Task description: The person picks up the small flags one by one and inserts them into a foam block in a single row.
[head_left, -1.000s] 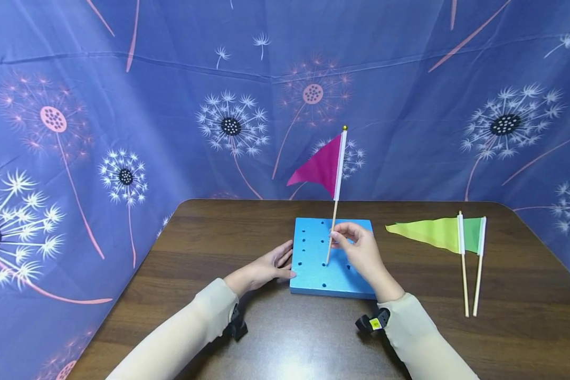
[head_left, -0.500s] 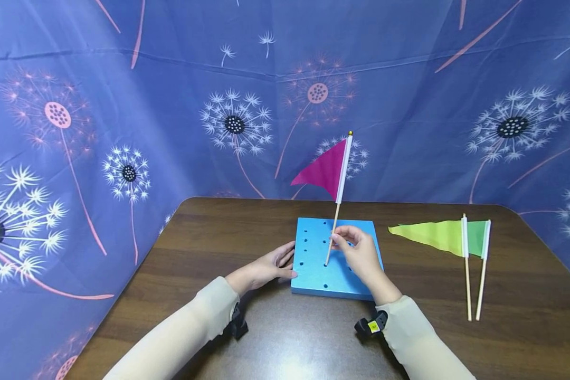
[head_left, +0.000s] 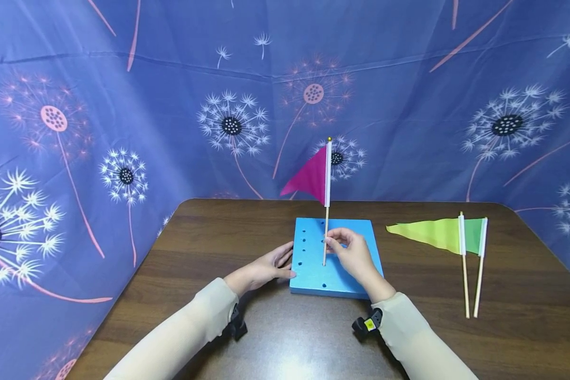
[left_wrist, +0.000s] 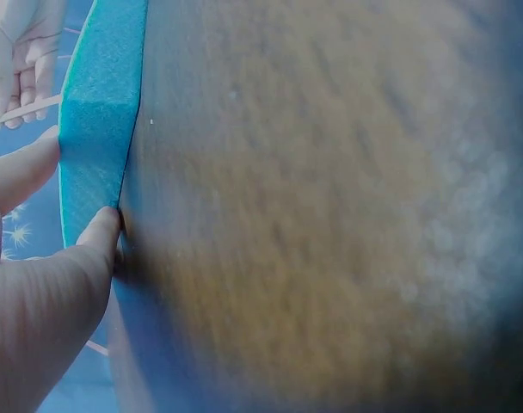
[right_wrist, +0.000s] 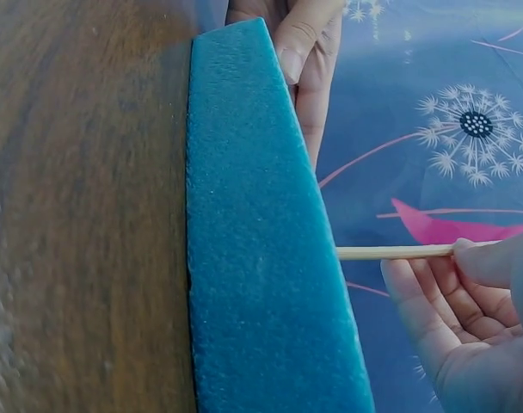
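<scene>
A magenta pennant flag [head_left: 313,177] on a thin wooden stick stands nearly upright over a blue board [head_left: 309,277] dotted with holes. My right hand [head_left: 353,253] pinches the stick between thumb and fingers. The stick's lower end meets the board's top in its front half, where a hole shows no longer. In the right wrist view the stick [right_wrist: 390,253] runs from the board's edge to the thumb. My left hand [head_left: 266,266] rests against the board's left side, fingers fairly straight, thumb at the front left corner. The left wrist view shows its fingertips touching the board's edge [left_wrist: 98,129].
To the right lie two more pennant flags on the brown wooden table [head_left: 209,227]: a yellow-green flag [head_left: 437,235] partly covering a green flag [head_left: 473,235]. A blue cloth [head_left: 171,132] with dandelion prints hangs behind the table.
The magenta flag has gone from leaning right to nearly upright, its top moving left and slightly down. The right hand has shifted a little left with it. The left hand keeps its place.
</scene>
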